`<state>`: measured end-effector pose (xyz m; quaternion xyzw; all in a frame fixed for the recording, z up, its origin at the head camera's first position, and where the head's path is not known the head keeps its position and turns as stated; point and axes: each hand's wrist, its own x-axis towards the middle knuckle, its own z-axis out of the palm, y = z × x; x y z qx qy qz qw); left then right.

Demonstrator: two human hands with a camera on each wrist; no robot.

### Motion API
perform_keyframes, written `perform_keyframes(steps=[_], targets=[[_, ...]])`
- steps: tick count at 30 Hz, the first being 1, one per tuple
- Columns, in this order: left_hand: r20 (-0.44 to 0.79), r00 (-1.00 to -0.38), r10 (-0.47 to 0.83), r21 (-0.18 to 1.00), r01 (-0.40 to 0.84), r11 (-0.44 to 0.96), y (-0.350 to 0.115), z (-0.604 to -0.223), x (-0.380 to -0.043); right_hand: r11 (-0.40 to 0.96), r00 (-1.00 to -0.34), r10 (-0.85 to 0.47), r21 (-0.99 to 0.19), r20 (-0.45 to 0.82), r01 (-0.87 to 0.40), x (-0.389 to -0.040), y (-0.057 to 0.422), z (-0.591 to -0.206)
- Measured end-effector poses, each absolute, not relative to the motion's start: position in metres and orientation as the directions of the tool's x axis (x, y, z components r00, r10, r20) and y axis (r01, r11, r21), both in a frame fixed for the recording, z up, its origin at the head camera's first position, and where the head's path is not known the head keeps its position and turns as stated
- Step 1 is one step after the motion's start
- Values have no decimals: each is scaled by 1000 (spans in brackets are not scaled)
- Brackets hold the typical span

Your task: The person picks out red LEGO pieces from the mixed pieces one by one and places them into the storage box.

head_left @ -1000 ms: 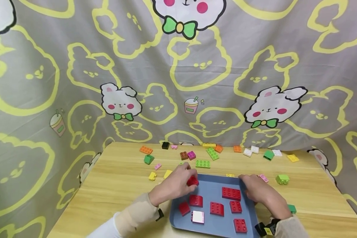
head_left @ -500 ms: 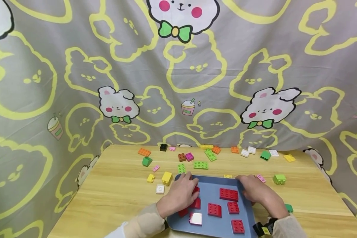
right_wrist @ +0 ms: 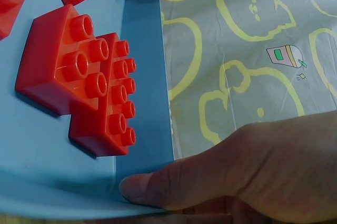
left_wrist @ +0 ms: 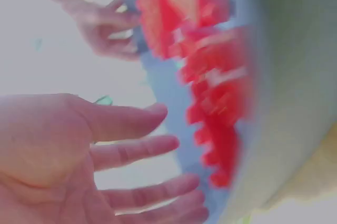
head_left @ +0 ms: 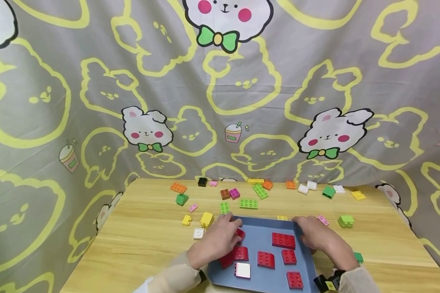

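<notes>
Red toy building bricks (head_left: 265,259) lie scattered in a shallow blue-grey tray (head_left: 257,228). Over its left side is my left hand (head_left: 218,238), palm down in the head view. A red brick (head_left: 240,233) sits by its fingertips, partly covered by them. In the left wrist view the fingers (left_wrist: 139,153) are loosely extended with nothing pinched between them. My right hand (head_left: 317,236) grips the tray's far right corner, thumb (right_wrist: 145,187) inside the wall and fingers outside. One white-topped piece (head_left: 243,270) lies among the red bricks.
Loose bricks surround the tray on the wooden table (head_left: 146,244): a yellow brick (head_left: 207,220) and white plate (head_left: 198,233) on the left, a lime brick (head_left: 346,221) on the right. Green, orange and white bricks line the back. A patterned curtain (head_left: 205,93) hangs behind.
My left hand lowers a red brick into the tray's upper left and releases it; its fingers have loosened. My right hand stays on the tray corner.
</notes>
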<state>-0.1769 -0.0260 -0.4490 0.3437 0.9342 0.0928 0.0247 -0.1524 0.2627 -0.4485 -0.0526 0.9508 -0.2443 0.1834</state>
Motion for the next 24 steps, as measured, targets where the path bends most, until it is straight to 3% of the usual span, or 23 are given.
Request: perform_keyframes(steps=[5,9,17,24], targets=[[93,-758,645,308,638,706,-41,-436,-184,861,-929,-190,-508,-318,-2,-151,273,-450],[166,-768,619,327,635,700,-53,-437,-194,850,-938,-188,-527,-290,-8,-147,285,-452],[210,-794,570,252,608,753,-87,-450,-213,843,-969,-245,-498,-21,-203,-145,306,-460],[187,-810,555,170,584,794,-117,-452,-226,882,-960,-200,-391,194,-263,-140,319,-459]])
